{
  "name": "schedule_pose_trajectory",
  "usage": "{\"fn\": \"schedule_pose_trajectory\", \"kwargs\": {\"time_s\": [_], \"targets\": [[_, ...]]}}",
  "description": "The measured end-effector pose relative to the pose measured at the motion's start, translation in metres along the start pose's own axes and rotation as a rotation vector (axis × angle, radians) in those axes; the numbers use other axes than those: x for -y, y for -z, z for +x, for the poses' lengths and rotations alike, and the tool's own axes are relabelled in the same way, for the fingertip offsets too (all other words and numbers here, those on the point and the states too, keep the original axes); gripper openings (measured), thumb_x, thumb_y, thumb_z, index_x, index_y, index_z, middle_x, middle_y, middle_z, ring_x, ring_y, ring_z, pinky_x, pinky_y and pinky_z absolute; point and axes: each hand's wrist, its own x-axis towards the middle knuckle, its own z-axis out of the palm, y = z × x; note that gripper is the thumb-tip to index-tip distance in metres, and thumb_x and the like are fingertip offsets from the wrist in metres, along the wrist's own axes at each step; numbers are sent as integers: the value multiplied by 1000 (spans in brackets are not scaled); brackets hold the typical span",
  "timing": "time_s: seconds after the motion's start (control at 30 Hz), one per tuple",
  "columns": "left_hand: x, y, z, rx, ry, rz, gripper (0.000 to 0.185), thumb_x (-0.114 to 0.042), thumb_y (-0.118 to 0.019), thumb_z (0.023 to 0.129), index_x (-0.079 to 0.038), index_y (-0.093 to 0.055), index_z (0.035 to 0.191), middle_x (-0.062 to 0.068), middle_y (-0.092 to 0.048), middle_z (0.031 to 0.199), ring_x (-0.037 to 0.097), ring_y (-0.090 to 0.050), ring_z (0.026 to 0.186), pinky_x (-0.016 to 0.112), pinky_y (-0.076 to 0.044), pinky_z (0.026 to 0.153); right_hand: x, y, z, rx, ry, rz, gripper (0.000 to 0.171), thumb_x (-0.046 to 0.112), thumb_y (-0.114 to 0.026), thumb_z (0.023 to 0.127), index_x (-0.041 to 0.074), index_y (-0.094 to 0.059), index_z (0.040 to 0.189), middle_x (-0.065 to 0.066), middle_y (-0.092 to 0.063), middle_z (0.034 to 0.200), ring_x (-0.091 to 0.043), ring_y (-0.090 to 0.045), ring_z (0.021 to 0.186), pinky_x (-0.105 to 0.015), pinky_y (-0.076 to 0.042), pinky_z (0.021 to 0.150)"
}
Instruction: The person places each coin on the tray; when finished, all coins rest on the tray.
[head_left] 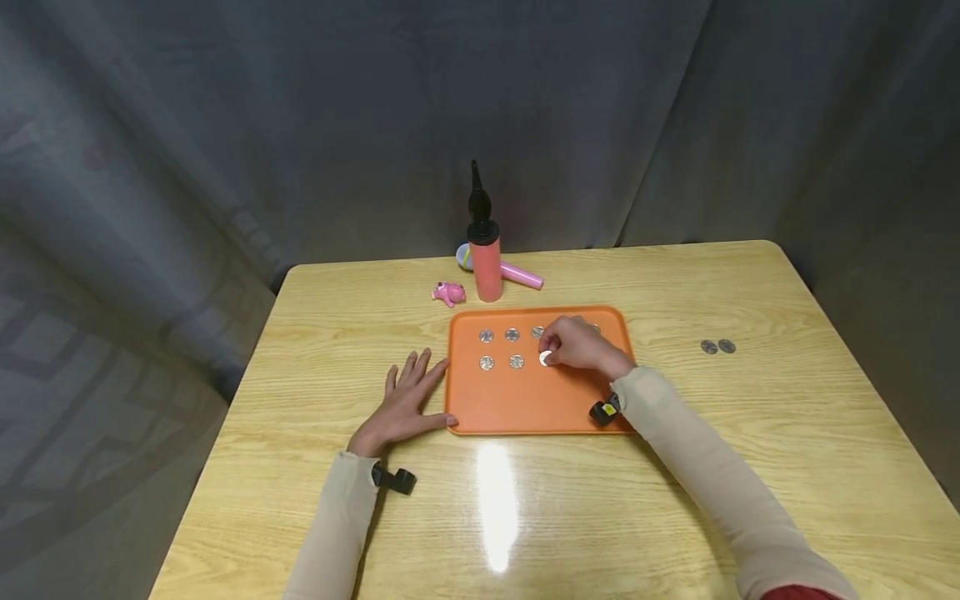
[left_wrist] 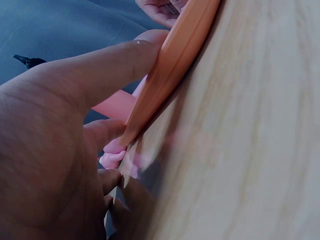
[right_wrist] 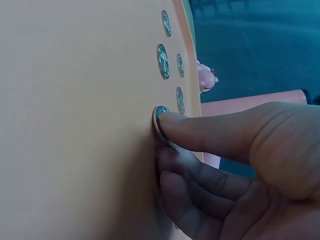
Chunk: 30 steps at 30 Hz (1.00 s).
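Observation:
An orange tray [head_left: 540, 417] lies on the wooden table with several silver coins [head_left: 517, 362] set out in rows on it. Over the tray, my right hand [head_left: 577, 343] pinches a coin [head_left: 545, 358] between thumb and fingers. In the right wrist view that coin [right_wrist: 159, 122] is tilted, its edge at or very near the tray surface. My left hand [head_left: 401, 408] is spread at the tray's left side, with the thumb and index finger touching its rim [left_wrist: 172, 60]. The right hand partly covers the coins at the tray's back right.
Two coins [head_left: 717, 347] lie on the table right of the tray. Behind the tray stands a pink pump [head_left: 487, 271] with a black nozzle, a pink-handled object [head_left: 522, 276] behind it and a small pink toy figure [head_left: 450, 292] beside it. Dark curtains [head_left: 375, 125] hang behind the table.

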Motion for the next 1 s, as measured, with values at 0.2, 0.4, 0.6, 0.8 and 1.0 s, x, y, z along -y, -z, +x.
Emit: {"fn": "schedule_pose_trajectory", "kwargs": {"time_s": [0.2, 0.4, 0.6, 0.8, 1.0], "targets": [[0, 0, 0, -1, 0, 3, 99, -52, -74, 85, -27, -18, 162, 13, 1, 171, 36, 10, 158, 64, 12, 122, 3, -1, -1, 1, 0, -18, 4, 5, -78, 84, 6, -77, 88, -4, -69, 80, -15, -53, 73, -25, -43, 69], [0, 0, 0, -4, 1, 0, 98, -51, -74, 85, -27, -18, 162, 12, 1, 171, 36, 10, 158, 64, 12, 122, 4, 0, -3, -10, 9, -23, 4, 6, -78, 84, 6, -78, 88, -3, -69, 79, -16, -53, 76, -27, -43, 75], [0, 0, 1, -3, -8, -1, 98, -52, -74, 85, -26, -18, 162, 14, 0, 171, 38, 9, 158, 66, 11, 121, -1, 5, -6, -14, 1, 31, 10, 11, -78, 85, 4, -77, 93, -5, -73, 84, -14, -56, 77, -26, -46, 75], [-1, 1, -1, -3, -8, -16, 97, -52, -73, 85, -26, -19, 162, 15, 0, 171, 38, 9, 158, 66, 12, 121, -11, 25, -14, -68, -18, 53, 13, 8, -76, 87, 1, -77, 98, -11, -75, 88, -12, -58, 71, -24, -46, 67], [-2, 3, -2, 1, -2, -18, 98, -51, -74, 85, -26, -18, 162, 14, 1, 171, 37, 10, 158, 65, 12, 121, -27, 50, -28, -142, -46, 39, 16, 9, -76, 87, -1, -77, 100, -13, -76, 90, -11, -61, 71, -23, -46, 64]]}}
